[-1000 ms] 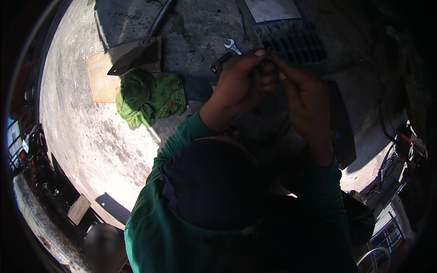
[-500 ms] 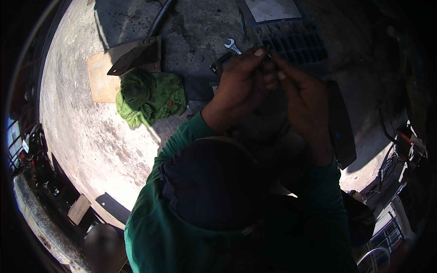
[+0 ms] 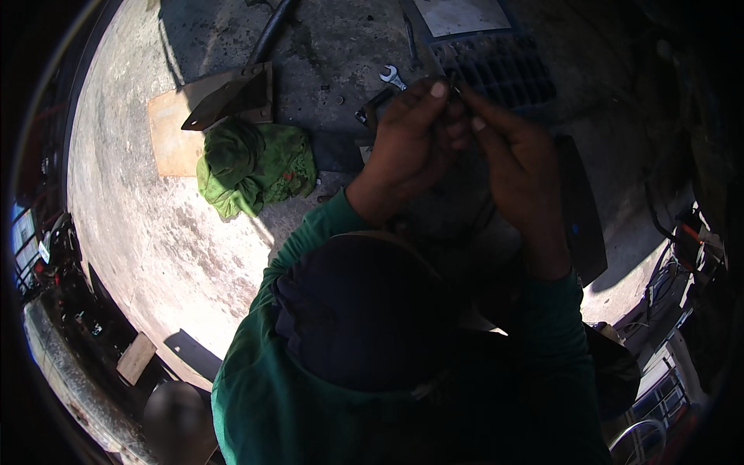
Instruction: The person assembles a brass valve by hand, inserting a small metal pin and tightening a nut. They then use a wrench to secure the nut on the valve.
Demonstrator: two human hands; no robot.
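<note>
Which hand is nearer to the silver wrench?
Left: in this view, the left hand lies right beside the wrench's lower end, while the right hand is farther away, to its lower right.

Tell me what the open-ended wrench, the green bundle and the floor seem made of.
Wrench: probably steel, polished or plated, given its bright silvery shine.
Green bundle: soft matte fabric, shown by its folds; fibre unclear.
Floor: likely concrete, matte, given its blotchy grey surface.

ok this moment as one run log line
left hand, right hand: fingertips close together at thin item, kind unclear | open-end wrench: beyond left hand | green cloth: left of hands
</note>
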